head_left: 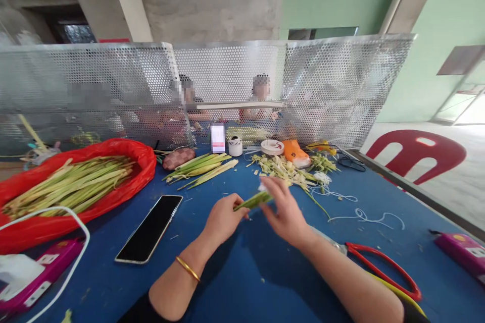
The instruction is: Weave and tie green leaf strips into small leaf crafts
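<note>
Forearms: nearest the lens, rising from dark cuffs at the bottom edge; left wrist carries a smooth gold bangle (187,268).
Left hand (226,216): grip pinched together on the lower end of the green leaf piece, thumb and fingers clamped.
Right hand (283,212): grip curled about the piece's upper end, over a small white bit (262,187); cannot tell whether it is clamped.
Green leaf piece (250,202): long, narrow, ribbed; tilted up to the right, between the two hands, above the middle of the desk (102,292).
Working room: flat blue surface shows between left forearm and phone (149,229), and again between the forearms.
Phone: black glossy slab, pale rim, lying slantwise.
Left margin: red plastic bag (146,154), crinkled, rim rolled open around fibrous green stalks (76,179); magenta power strip (49,267) nearer, white cable looping over.
Right margin: scissors (373,249), red-looped, partly behind the right forearm; second magenta strip (460,250) near the slanting desk edge; red slotted chair (439,156) beyond.
Far edge: perforated metal screen (231,70), round holes, two people visible through it.
Before screen: flat leaf strips (206,167), white tape ring (272,151), orange packet (294,151), ragged pale scraps (278,169).
String (359,217): thin, white, loosely curled right of the scraps.
</note>
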The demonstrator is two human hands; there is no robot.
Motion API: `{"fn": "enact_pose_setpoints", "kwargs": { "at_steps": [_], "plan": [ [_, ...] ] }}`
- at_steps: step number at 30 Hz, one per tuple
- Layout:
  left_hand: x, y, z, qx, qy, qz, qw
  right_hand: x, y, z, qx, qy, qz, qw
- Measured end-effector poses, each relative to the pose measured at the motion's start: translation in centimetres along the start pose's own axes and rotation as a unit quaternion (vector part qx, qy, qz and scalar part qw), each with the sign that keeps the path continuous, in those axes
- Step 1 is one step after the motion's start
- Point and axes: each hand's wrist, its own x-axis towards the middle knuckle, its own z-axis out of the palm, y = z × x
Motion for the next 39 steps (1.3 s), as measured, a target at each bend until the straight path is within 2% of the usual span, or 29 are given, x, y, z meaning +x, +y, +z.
{"fn": "enact_pose_setpoints", "kwargs": {
  "at_steps": [2, 4, 7, 11, 13, 14, 17, 18, 19, 21, 23, 26, 29, 34, 37, 39],
  "plan": [
    [-0.6, 0.7, 0.4, -0.094, -0.035, -0.004, 0.995, 0.0, -0.8, 0.3, -0.095, -0.123, -0.141, 0.978],
    [-0.9, 1.2, 0.2, -0.165, -0.070, -0.034, 0.983, 0.2, -1.0, 0.4, -0.169, -0.176, -0.175, 0.954],
    [-0.8, 1.7, -1.2, -0.238, -0.108, -0.095, 0.961, 0.4, -0.3, 0.1, -0.215, -0.171, -0.121, 0.954],
    [-0.4, 1.6, -3.3, -0.338, -0.127, -0.126, 0.924, 0.2, 0.8, -0.5, -0.163, -0.190, -0.051, 0.967],
    [-0.2, 1.5, -3.7, -0.372, -0.104, -0.131, 0.913, 0.2, 1.0, -0.6, -0.128, -0.181, -0.004, 0.975],
    [-0.2, 1.5, -3.7, -0.395, -0.075, -0.131, 0.906, 0.1, 1.0, -0.6, -0.109, -0.168, 0.028, 0.979],
    [-0.2, 1.6, -2.4, -0.496, 0.033, -0.117, 0.860, 0.1, 0.9, -0.5, -0.033, -0.125, 0.147, 0.981],
    [-0.3, 1.6, -1.7, -0.523, 0.047, -0.108, 0.844, 0.1, 0.8, -0.4, -0.001, -0.117, 0.180, 0.977],
    [-0.4, 1.7, -0.9, -0.534, 0.036, -0.102, 0.838, 0.0, 0.7, -0.2, 0.033, -0.118, 0.198, 0.972],
    [-0.8, 1.8, 0.6, -0.528, -0.021, -0.101, 0.843, -0.2, 0.4, 0.2, 0.107, -0.145, 0.204, 0.962],
    [-1.1, 1.9, 1.8, -0.510, -0.038, -0.103, 0.853, -0.3, 0.0, 0.8, 0.181, -0.163, 0.221, 0.944],
    [-1.4, 1.8, 2.3, -0.496, -0.023, -0.112, 0.861, -0.4, -0.2, 1.6, 0.244, -0.114, 0.301, 0.915],
    [-1.2, 1.5, 1.8, -0.493, -0.001, -0.140, 0.859, -0.1, 0.9, 1.4, 0.223, -0.031, 0.347, 0.910],
    [-0.5, 1.1, 0.4, -0.513, 0.041, -0.197, 0.834, 1.3, 4.4, -2.0, 0.173, 0.121, 0.381, 0.900],
    [-0.2, 1.2, -0.1, -0.544, 0.068, -0.203, 0.811, 1.8, 4.7, -3.7, 0.153, 0.145, 0.381, 0.900],
    [0.0, 1.3, -0.2, -0.562, 0.081, -0.193, 0.800, 1.7, 3.5, -3.6, 0.155, 0.108, 0.367, 0.911]
  ]
}}
